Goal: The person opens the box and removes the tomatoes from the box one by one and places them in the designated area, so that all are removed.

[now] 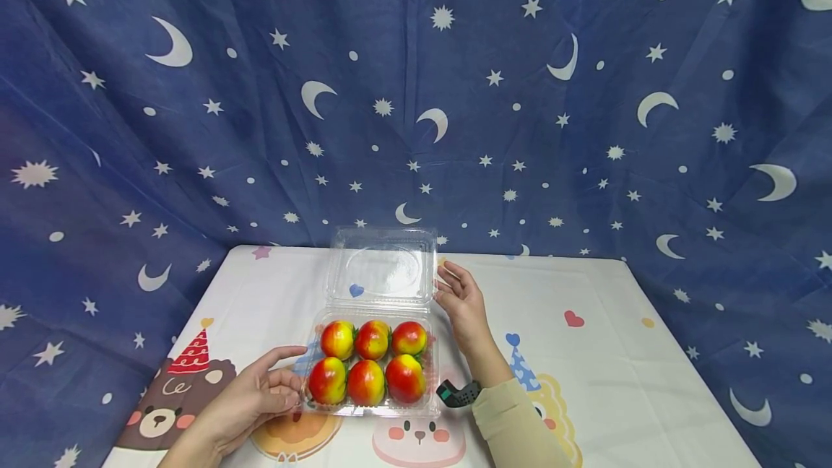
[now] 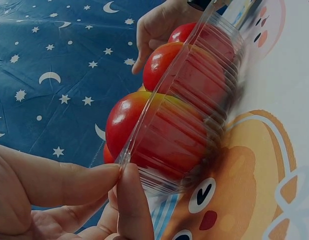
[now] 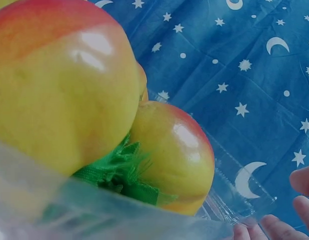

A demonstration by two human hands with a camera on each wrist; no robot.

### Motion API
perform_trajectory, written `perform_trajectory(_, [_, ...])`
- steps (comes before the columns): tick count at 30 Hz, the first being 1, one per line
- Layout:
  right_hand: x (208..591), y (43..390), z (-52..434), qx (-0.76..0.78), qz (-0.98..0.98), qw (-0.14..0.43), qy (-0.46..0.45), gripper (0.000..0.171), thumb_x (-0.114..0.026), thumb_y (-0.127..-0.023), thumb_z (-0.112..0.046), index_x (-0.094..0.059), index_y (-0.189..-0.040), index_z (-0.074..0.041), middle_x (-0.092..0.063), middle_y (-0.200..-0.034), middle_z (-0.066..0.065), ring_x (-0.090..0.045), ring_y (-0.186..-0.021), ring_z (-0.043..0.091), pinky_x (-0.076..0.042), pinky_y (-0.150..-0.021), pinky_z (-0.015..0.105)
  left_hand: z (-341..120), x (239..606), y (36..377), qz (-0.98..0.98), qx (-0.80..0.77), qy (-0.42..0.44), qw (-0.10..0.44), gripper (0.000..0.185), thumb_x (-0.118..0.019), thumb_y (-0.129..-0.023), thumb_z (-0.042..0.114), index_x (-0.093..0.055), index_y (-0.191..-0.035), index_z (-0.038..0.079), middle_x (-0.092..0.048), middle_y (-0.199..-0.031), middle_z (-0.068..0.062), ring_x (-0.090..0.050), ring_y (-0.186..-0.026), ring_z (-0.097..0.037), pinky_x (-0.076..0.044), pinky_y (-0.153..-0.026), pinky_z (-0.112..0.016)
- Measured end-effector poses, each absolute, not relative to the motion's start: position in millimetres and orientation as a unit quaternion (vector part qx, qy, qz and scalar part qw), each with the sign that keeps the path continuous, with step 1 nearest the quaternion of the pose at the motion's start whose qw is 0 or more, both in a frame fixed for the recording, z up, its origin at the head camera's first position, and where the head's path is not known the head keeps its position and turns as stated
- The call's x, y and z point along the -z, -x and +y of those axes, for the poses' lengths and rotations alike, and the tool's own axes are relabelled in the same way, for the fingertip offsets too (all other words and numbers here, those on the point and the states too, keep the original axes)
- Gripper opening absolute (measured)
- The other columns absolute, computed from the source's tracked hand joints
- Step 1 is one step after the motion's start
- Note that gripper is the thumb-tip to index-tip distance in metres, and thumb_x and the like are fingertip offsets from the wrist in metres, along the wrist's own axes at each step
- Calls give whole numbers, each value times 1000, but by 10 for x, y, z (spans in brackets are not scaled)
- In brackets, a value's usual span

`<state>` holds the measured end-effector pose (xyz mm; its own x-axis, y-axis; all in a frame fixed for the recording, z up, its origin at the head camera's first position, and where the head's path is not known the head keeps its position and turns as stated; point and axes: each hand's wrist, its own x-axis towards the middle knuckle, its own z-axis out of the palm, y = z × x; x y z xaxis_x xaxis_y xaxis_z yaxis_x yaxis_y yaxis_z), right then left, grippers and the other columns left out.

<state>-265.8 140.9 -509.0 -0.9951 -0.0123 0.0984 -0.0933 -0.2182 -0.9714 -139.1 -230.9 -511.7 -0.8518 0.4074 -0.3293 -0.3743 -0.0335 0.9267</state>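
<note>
A clear plastic clamshell box (image 1: 432,404) sits with its lid (image 1: 383,276) raised at the back. Inside are two rows of glossy red-and-yellow fruits (image 1: 366,383); a green, fabric-like leaf (image 3: 117,172) shows between them in the right wrist view. My left hand (image 1: 256,397) pinches the box's left rim between thumb and fingers, as the left wrist view shows at the rim (image 2: 144,117). At the lid's right edge is my right hand (image 1: 464,309), fingers loosely bent, with fingertips (image 3: 277,227) right by the clear plastic.
A white tablecloth (image 1: 604,367) with cartoon animals covers the table. A dark blue curtain (image 1: 416,92) with moons and stars hangs behind and at both sides. A black band with a green patch (image 1: 458,394) is on the right wrist, beside the box.
</note>
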Motion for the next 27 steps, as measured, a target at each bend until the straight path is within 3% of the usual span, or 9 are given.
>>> perform_trajectory(5, [5106,2672,1427,-777,-628,10,-33,63,-54,-98,4,-43,-159,-4,-45,-165,28,-48,-147,53,-58,-101,24,-2307,5117,1387,639,-719,-11,272,91,-70,-94,-2,-16,-167,3,-68,-104,-4,-69,-87,-17,-64,-84,-27])
perform_trajectory(11, [5136,2683,1437,-769,-639,0,-25,60,-54,-100,1,-42,-159,-2,-44,-164,31,-52,-144,50,-57,-111,40,-2317,5124,1382,639,-719,-17,272,91,-70,-93,-2,-17,-166,3,-68,-105,-4,-70,-88,-18,-64,-84,-27])
perform_trajectory(27, [5178,2702,1463,-776,-630,-30,-6,63,-56,-101,-1,-40,-162,-3,-43,-166,29,-50,-147,50,-57,-111,41,-2314,5117,1380,642,-718,-17,269,91,-70,-94,-2,-16,-167,1,-68,-107,-4,-69,-88,-16,-64,-83,-27])
